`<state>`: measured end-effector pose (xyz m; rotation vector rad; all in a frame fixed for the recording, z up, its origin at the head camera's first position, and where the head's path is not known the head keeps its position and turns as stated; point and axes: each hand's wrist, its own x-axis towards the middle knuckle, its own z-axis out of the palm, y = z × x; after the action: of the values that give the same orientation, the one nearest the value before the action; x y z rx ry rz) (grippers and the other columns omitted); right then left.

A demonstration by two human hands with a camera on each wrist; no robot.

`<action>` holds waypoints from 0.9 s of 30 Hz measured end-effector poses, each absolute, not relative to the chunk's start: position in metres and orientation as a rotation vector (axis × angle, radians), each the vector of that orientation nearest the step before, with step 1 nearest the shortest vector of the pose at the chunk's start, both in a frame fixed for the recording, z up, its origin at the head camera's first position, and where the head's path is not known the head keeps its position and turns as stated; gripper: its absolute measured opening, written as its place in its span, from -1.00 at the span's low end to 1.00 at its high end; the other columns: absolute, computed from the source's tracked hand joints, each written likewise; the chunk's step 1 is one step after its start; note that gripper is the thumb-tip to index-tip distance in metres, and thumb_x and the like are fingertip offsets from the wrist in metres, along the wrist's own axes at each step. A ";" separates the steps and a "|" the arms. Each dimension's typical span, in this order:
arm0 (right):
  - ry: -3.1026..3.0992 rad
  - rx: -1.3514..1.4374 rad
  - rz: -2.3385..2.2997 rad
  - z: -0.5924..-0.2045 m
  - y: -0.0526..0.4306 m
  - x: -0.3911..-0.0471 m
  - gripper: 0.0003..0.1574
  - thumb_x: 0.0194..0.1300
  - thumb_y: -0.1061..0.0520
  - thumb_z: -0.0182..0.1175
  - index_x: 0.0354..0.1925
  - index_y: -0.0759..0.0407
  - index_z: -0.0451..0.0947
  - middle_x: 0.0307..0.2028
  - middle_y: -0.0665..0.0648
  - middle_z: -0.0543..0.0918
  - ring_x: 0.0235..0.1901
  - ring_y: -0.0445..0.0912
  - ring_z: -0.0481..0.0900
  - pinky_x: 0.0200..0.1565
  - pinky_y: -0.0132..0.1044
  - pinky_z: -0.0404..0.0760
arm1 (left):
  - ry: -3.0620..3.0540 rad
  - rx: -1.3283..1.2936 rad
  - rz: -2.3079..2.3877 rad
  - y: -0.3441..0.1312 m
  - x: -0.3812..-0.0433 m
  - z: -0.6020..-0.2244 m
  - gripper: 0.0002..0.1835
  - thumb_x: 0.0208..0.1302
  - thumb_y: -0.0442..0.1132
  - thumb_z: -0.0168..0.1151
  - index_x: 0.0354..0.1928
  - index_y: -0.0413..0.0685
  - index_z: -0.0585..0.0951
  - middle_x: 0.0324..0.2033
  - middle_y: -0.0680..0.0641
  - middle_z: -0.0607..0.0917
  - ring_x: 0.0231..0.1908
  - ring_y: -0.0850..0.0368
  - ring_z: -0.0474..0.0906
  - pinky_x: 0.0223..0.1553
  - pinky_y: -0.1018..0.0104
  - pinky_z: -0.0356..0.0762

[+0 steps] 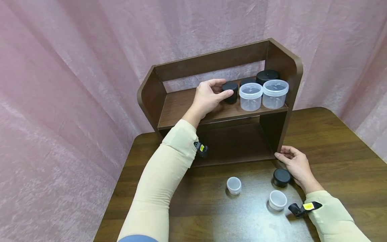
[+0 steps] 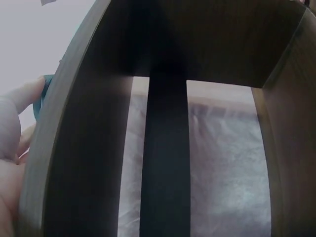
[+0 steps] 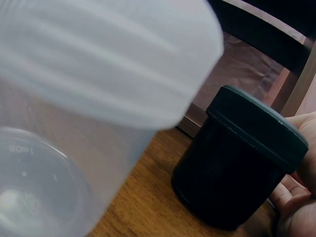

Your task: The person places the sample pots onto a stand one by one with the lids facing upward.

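In the head view my left hand (image 1: 208,97) holds a small black lidded jar (image 1: 231,86) at the upper board of a brown wooden shelf (image 1: 181,104). Thumb and fingers lie on either side of the jar; its base is close to the board. Right beside it stand two clear lidded tubs (image 1: 251,97) (image 1: 274,95), with black jars (image 1: 267,75) behind them. My right hand (image 1: 296,164) grips the lower front corner of the shelf's right side panel, thumb at the front edge. Near that wrist stands another black jar (image 1: 282,177), larger in the right wrist view (image 3: 242,158).
Two small clear containers (image 1: 234,185) (image 1: 277,200) stand on the wooden table (image 1: 205,215) before the shelf. One clear container (image 3: 98,64) fills the left of the right wrist view. A pink curtain (image 1: 90,67) hangs behind the shelf.
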<state>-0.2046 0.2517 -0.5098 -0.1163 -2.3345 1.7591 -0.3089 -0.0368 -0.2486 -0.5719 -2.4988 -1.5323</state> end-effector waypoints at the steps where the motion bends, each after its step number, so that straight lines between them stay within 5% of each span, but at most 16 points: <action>1: -2.334 -0.115 1.763 -0.510 0.251 -0.205 -0.42 0.27 0.03 0.29 0.08 0.40 0.42 -0.22 -0.10 0.50 -0.23 -0.31 0.46 -0.26 -0.62 0.47 | -2.500 -0.567 -1.533 -0.036 -0.309 -0.250 -0.44 0.05 -0.10 0.49 0.12 -0.09 0.61 -0.14 0.04 0.70 -0.17 0.26 0.60 -0.13 0.48 0.53; 27: -2.351 -0.130 1.755 -0.506 0.261 -0.203 -0.48 0.27 0.00 0.30 0.04 0.31 0.45 -0.23 -0.15 0.50 -0.23 -0.34 0.46 -0.28 -0.62 0.48 | -2.507 -0.619 -1.720 -0.023 -0.312 -0.258 -0.45 0.16 -0.15 0.40 0.22 0.00 0.55 -0.07 0.00 0.69 -0.10 0.35 0.61 -0.13 0.48 0.54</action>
<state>-0.2033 0.2610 -0.5060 -0.1298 -2.3514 1.7552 -0.3121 -0.0226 -0.2576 -0.6193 -2.5068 -1.7198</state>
